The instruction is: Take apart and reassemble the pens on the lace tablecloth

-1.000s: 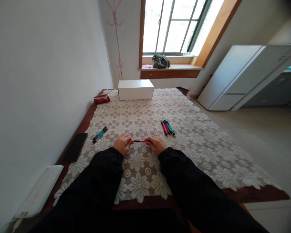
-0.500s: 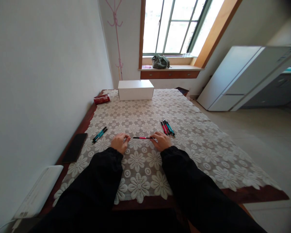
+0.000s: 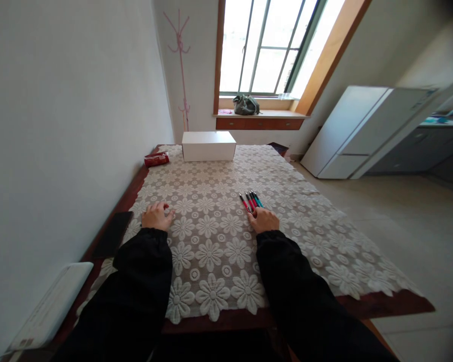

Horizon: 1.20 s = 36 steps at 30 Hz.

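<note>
My right hand [image 3: 265, 220] has its thumb and fingers closed at the lower end of a red and black pen [image 3: 244, 202], which lies on the lace tablecloth [image 3: 212, 254]. Just right of that pen lie several more pens [image 3: 254, 199], red and teal, side by side with their tips pointing away from me; their lower ends are hidden by the hand. On the left, my left hand [image 3: 156, 216] rests low over the cloth, thumb and forefinger apart. The two teal pens that lay there are now hidden by it.
A white box [image 3: 209, 150] and a red packet [image 3: 156, 159] stand at the far end of the table. Along the left edge are a black phone-like slab [image 3: 112, 235] and a white power strip-like device [image 3: 53, 304]. The wall runs close on the left.
The red and black pen went from between both hands to the left side of the right-hand group, carried by my right hand. My left hand let go and moved left over the teal pens.
</note>
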Tool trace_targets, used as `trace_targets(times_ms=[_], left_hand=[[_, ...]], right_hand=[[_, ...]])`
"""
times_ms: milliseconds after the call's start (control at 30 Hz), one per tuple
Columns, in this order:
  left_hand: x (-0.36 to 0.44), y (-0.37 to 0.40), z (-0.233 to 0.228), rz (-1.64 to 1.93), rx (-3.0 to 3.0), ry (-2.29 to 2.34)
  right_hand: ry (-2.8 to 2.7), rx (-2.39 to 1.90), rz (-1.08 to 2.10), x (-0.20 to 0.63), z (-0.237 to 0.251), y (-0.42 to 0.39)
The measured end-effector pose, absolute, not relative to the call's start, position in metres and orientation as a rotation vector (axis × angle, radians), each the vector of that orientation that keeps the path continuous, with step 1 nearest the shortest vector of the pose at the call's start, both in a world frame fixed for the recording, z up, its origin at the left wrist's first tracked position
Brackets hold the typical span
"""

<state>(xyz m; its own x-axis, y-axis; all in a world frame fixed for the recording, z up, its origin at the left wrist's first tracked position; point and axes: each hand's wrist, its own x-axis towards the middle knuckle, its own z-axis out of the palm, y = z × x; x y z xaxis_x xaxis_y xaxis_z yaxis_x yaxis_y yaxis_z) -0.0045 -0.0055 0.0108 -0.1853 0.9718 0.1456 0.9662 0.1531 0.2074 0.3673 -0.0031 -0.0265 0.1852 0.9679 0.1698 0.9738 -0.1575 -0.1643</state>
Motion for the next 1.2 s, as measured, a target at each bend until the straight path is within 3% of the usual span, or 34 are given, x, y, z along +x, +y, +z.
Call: trace_targets(times_ms=[667,1200], left_hand=[[-0.036,-0.001,0.002,0.202,1.848,2.542],[-0.034,0.000,0.008,0.217,1.890,2.420]], right_hand=[[-1.769,-2.436,0.040,0.383,-0.015,-0.005],[-1.997,-1.983,0.028,0.368,-0.026,-0.003]])
